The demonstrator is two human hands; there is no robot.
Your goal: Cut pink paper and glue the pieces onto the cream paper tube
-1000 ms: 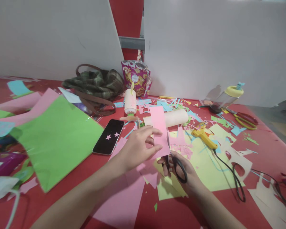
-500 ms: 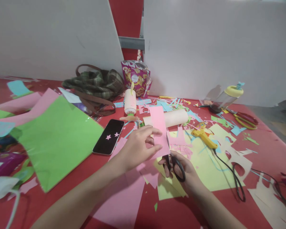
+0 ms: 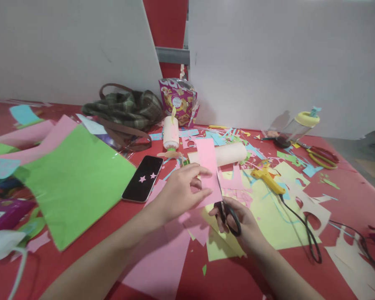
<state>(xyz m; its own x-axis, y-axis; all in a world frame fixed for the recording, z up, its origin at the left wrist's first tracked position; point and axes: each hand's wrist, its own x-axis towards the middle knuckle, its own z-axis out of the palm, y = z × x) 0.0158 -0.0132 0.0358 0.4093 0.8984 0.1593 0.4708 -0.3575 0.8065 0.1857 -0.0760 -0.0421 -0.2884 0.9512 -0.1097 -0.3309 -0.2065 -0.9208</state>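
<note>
My left hand [image 3: 179, 192] pinches a pink paper strip [image 3: 208, 162] and holds it upright above the red table [image 3: 356, 200]. Black-handled scissors [image 3: 228, 214] are gripped in my right hand [image 3: 237, 221], fingers through the loops. Their blades reach up along the strip's right edge. Pink and yellow paper sheets lie under both hands.
A black phone [image 3: 143, 178] and a big green sheet [image 3: 71, 179] lie to the left. Behind the strip are a glue bottle [image 3: 170, 134], a cream roll [image 3: 229, 153], a plaid bag [image 3: 125, 110] and a snack bag [image 3: 178, 100]. A yellow glue gun [image 3: 267, 179] with cord, red scissors [image 3: 321, 156] and scraps lie right.
My right hand and the scissors have moved slightly up and left, closer along the pink strip's edge. My left hand barely shifted.
</note>
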